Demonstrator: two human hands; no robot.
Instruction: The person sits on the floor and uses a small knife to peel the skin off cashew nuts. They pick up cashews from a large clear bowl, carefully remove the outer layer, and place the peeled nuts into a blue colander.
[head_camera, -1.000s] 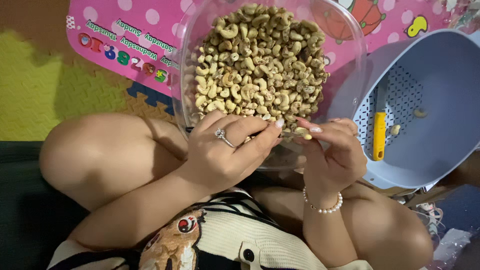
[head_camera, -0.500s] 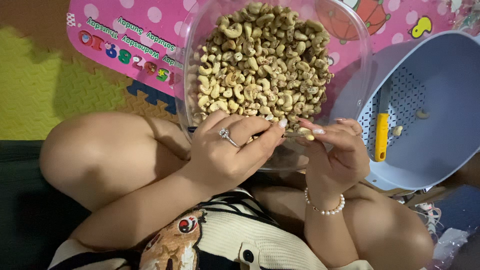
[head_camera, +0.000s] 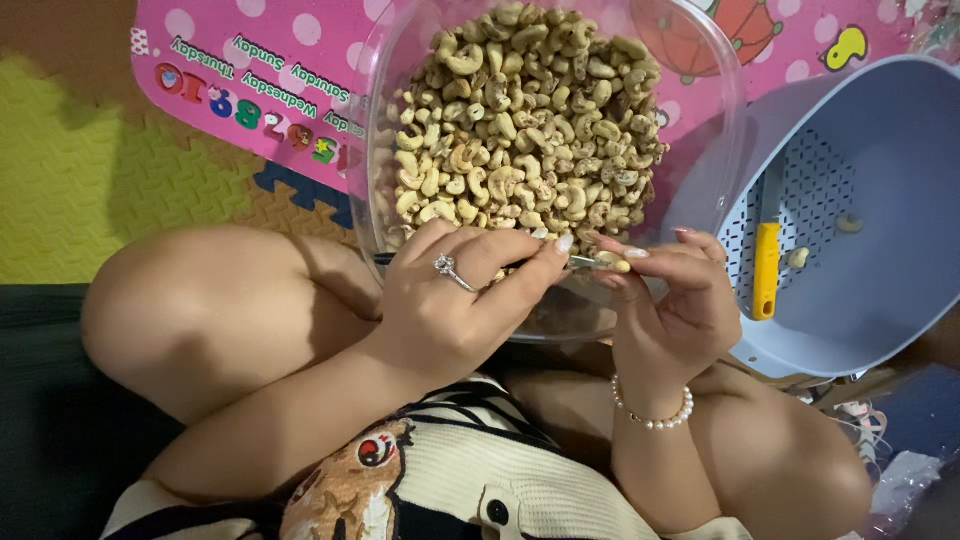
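Note:
My left hand (head_camera: 455, 300), a ring on one finger, is closed around a thin metal tool (head_camera: 588, 262) whose tip pokes out past my fingertips. My right hand (head_camera: 670, 300), with a pearl bracelet at the wrist, pinches a single cashew (head_camera: 617, 266) right at the tool's tip. Both hands meet over the near rim of a clear plastic bowl (head_camera: 720, 110). The bowl is heaped with unpeeled cashews (head_camera: 525, 120) and rests between my crossed legs.
A blue-grey colander basket (head_camera: 880, 310) lies to the right, holding a yellow-handled tool (head_camera: 766, 270) and two loose cashews (head_camera: 798, 257). A pink dotted play mat (head_camera: 250, 70) and yellow foam tiles (head_camera: 90, 190) cover the floor. My bare knees flank the bowl.
My hands stay together at the bowl's near rim. The fingers of my right hand have shifted slightly on the cashew, and the tool's tip rests against it.

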